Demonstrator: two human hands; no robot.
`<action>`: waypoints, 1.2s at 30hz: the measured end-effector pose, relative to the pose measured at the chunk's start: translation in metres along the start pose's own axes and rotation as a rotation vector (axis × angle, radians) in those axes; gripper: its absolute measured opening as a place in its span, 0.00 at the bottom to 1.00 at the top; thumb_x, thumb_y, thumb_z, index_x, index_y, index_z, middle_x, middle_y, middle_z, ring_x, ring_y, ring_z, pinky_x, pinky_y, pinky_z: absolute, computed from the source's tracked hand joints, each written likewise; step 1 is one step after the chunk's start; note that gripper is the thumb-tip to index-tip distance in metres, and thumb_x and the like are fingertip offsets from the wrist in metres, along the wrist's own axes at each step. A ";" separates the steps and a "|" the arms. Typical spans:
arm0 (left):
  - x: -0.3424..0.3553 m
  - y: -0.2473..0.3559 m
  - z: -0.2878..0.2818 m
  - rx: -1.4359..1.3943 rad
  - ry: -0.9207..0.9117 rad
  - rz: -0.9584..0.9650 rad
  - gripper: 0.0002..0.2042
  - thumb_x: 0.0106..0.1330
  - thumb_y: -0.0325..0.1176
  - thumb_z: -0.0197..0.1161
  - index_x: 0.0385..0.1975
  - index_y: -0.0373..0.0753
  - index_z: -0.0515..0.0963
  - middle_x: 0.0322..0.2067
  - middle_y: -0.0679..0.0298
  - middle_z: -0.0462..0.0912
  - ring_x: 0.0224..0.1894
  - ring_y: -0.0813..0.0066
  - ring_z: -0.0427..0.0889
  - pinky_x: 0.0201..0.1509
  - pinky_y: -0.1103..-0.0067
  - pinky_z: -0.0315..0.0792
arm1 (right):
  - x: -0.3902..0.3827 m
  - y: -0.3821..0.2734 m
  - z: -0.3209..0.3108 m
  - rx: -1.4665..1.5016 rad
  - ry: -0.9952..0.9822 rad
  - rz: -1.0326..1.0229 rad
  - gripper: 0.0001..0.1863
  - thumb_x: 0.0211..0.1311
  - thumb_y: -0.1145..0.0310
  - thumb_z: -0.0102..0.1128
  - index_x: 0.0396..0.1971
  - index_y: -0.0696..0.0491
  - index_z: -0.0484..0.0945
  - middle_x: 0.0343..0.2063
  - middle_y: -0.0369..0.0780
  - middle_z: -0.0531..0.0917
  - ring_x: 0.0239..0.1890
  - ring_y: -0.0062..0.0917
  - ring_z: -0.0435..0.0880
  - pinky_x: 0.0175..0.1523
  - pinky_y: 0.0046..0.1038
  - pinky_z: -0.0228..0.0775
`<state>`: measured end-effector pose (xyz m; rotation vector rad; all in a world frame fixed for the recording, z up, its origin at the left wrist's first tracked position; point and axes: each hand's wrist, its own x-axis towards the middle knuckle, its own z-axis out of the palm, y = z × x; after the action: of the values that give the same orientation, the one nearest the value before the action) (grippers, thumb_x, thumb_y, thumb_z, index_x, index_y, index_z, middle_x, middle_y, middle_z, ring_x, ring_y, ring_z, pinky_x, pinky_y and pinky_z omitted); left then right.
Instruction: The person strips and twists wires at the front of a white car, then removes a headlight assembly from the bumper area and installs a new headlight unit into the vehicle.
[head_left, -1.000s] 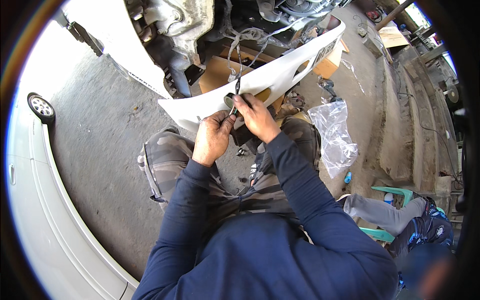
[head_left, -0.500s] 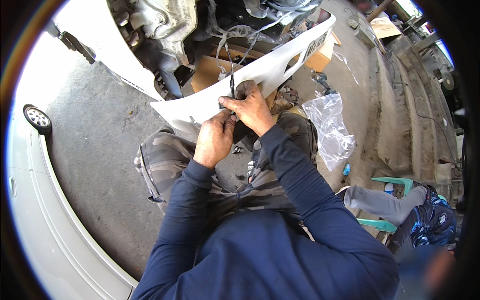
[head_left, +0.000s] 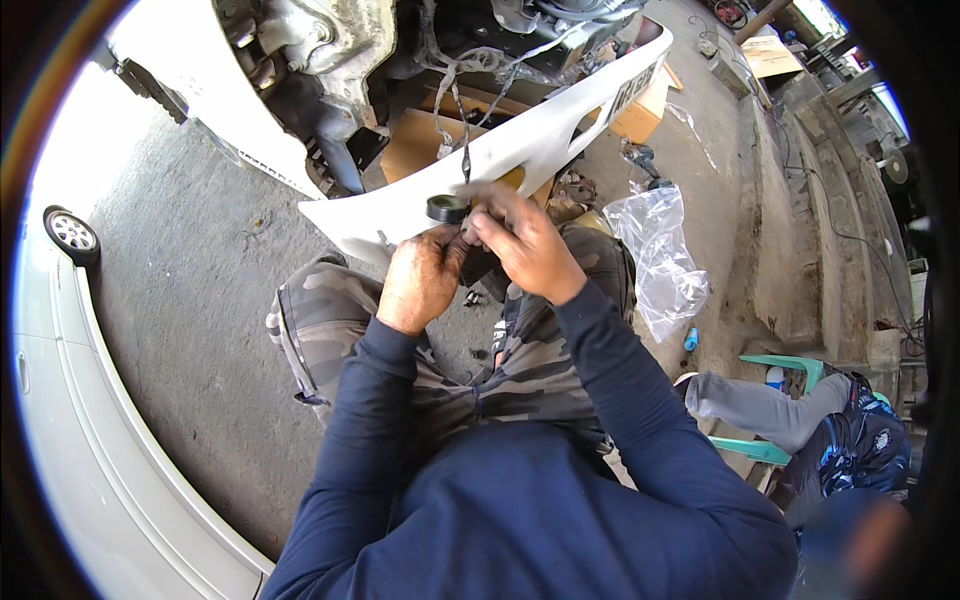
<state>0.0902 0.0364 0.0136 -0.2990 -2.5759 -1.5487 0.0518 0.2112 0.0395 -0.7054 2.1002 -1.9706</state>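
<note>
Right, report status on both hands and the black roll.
Left hand beside black roll; right hand alongside, partly blurred. Grip unclear on both. Dark wire leads down to hands, lower end hidden.

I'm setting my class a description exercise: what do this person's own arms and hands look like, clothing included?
Both arms wear plain, dark navy long sleeves, creased along their length and matching the navy top. They end at the wrists in snug cuffs. No print shows on them. The left hand and right hand are bare, without gloves.
</note>
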 end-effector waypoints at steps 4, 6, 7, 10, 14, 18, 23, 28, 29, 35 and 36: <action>0.001 0.004 -0.007 -0.268 -0.123 -0.169 0.14 0.75 0.35 0.60 0.45 0.27 0.82 0.30 0.49 0.86 0.32 0.59 0.83 0.42 0.68 0.76 | 0.023 0.026 0.018 -0.493 0.342 0.080 0.25 0.68 0.59 0.69 0.56 0.60 0.76 0.36 0.44 0.84 0.39 0.32 0.83 0.49 0.32 0.74; -0.002 0.004 -0.012 -0.498 -0.111 -0.283 0.15 0.75 0.36 0.60 0.46 0.26 0.83 0.29 0.63 0.85 0.32 0.78 0.77 0.40 0.76 0.74 | 0.025 0.039 0.020 -0.424 0.238 0.109 0.25 0.67 0.56 0.68 0.51 0.61 0.75 0.38 0.50 0.83 0.44 0.40 0.83 0.52 0.36 0.74; -0.004 0.002 -0.014 -0.489 -0.117 -0.328 0.15 0.75 0.36 0.61 0.45 0.26 0.83 0.29 0.64 0.85 0.32 0.78 0.77 0.39 0.76 0.74 | 0.024 0.044 0.021 -0.375 0.212 0.150 0.25 0.67 0.54 0.68 0.49 0.62 0.75 0.39 0.53 0.83 0.46 0.44 0.83 0.54 0.37 0.75; -0.004 -0.004 -0.018 -0.392 -0.117 -0.424 0.15 0.74 0.36 0.63 0.44 0.27 0.83 0.28 0.61 0.85 0.29 0.75 0.77 0.37 0.74 0.74 | -0.002 0.049 0.024 -0.503 0.166 -0.037 0.21 0.77 0.56 0.55 0.49 0.63 0.76 0.46 0.51 0.80 0.51 0.47 0.81 0.56 0.39 0.73; -0.006 -0.006 -0.007 -0.041 0.016 -0.224 0.11 0.71 0.33 0.64 0.40 0.29 0.83 0.29 0.50 0.84 0.28 0.56 0.80 0.38 0.66 0.74 | -0.025 0.030 0.013 -0.622 0.052 -0.100 0.17 0.79 0.59 0.51 0.47 0.60 0.76 0.48 0.47 0.77 0.50 0.47 0.81 0.54 0.43 0.75; -0.006 -0.002 0.004 0.152 0.064 -0.017 0.10 0.70 0.32 0.63 0.39 0.29 0.82 0.35 0.44 0.84 0.37 0.41 0.82 0.45 0.59 0.75 | -0.019 0.009 0.001 -0.422 0.023 -0.057 0.14 0.76 0.64 0.56 0.52 0.59 0.74 0.42 0.50 0.80 0.46 0.41 0.84 0.52 0.41 0.76; -0.006 0.001 0.007 0.038 0.106 0.061 0.10 0.72 0.31 0.61 0.40 0.29 0.81 0.38 0.43 0.84 0.42 0.39 0.82 0.49 0.57 0.75 | 0.020 0.034 0.026 -0.331 0.358 0.109 0.31 0.64 0.55 0.72 0.57 0.61 0.72 0.39 0.57 0.81 0.46 0.44 0.83 0.52 0.39 0.74; -0.004 -0.003 -0.008 -0.033 0.058 -0.156 0.12 0.71 0.34 0.63 0.38 0.27 0.81 0.32 0.41 0.83 0.35 0.41 0.84 0.41 0.61 0.76 | 0.000 0.055 0.031 -0.651 0.113 -0.092 0.21 0.78 0.57 0.55 0.49 0.64 0.77 0.44 0.49 0.81 0.50 0.43 0.81 0.54 0.36 0.74; -0.003 -0.004 -0.011 -0.071 0.051 -0.205 0.12 0.71 0.34 0.64 0.37 0.27 0.81 0.32 0.41 0.83 0.35 0.42 0.84 0.40 0.62 0.75 | -0.009 0.052 0.031 -0.627 0.125 -0.101 0.20 0.78 0.58 0.54 0.49 0.64 0.77 0.44 0.49 0.80 0.51 0.45 0.80 0.54 0.37 0.73; -0.005 0.001 -0.005 0.138 0.100 -0.062 0.10 0.70 0.33 0.63 0.35 0.29 0.82 0.32 0.44 0.83 0.36 0.43 0.83 0.41 0.61 0.75 | -0.022 0.014 0.010 -0.398 0.046 -0.040 0.19 0.79 0.56 0.54 0.45 0.60 0.77 0.36 0.46 0.79 0.43 0.46 0.81 0.50 0.36 0.75; -0.005 0.002 -0.003 0.209 0.120 -0.005 0.10 0.70 0.32 0.63 0.34 0.30 0.82 0.32 0.45 0.83 0.37 0.43 0.83 0.42 0.60 0.75 | -0.019 0.012 0.008 -0.300 0.067 -0.060 0.17 0.77 0.60 0.58 0.45 0.61 0.76 0.33 0.44 0.82 0.38 0.39 0.83 0.47 0.33 0.75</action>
<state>0.0954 0.0341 0.0159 -0.1727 -2.6145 -1.2434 0.0695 0.2124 0.0235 -0.7691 2.4746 -1.7468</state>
